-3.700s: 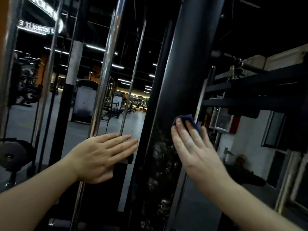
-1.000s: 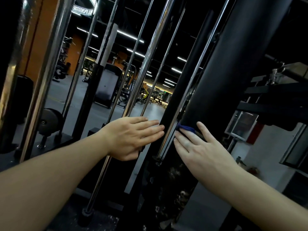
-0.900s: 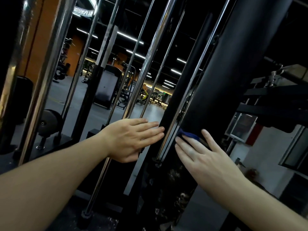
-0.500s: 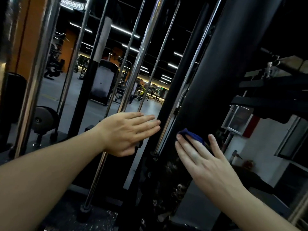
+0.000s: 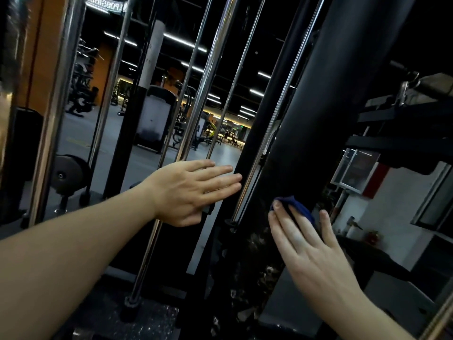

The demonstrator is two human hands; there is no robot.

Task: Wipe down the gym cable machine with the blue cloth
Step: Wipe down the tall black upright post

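The cable machine's wide black upright [image 5: 326,99] leans across the right half of the view, with worn pale marks low down. My right hand [image 5: 308,246] presses the blue cloth [image 5: 300,208] flat against that upright with straight fingers; only a small fold of cloth shows past my fingertips. My left hand [image 5: 191,190] lies flat with straight fingers across a chrome guide rod [image 5: 203,94] and reaches a thinner black post [image 5: 259,133] beside the upright.
More chrome rods [image 5: 277,123] run parallel between my hands. A weight plate [image 5: 69,174] sits low at the left. Black shelves or frame bars [image 5: 402,141] jut out at the right before a white wall. Other gym machines stand far behind.
My right hand has slid the cloth down the black upright over the last second. My left hand has stayed flat on the chrome rod. The view has tilted a little.
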